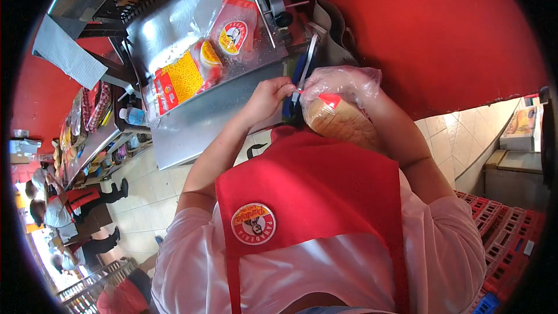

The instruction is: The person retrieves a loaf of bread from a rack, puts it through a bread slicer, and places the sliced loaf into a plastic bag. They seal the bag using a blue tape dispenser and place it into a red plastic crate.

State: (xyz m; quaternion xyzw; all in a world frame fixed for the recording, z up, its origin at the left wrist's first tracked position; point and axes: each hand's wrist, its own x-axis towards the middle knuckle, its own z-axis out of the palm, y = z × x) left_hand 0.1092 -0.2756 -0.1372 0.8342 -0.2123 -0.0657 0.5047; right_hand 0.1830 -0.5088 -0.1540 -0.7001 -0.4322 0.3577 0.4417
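Note:
Clear plastic film wraps a browned loaf of bread [342, 122], which is held close against the red apron [314, 170]. My right hand [333, 83] grips the gathered top of this bread bag [330, 101], and loose clear film lies over the fingers. Whether that film is a glove or part of the bag, I cannot tell. With thumb and finger, my left hand [273, 96] pinches the red-marked neck of the bag. Right beside the fingertips stands a blue device with a pale metal arm [308, 59], perhaps a bag sealer.
Printed plastic bags [233, 30] and a yellow-and-red package [178, 80] lie on a metal worktop [161, 17]. A small bottle [133, 116] stands at left. Red plastic crates [505, 235] are stacked at lower right, beside a red wall [418, 30]. Several people [65, 209] are at far left.

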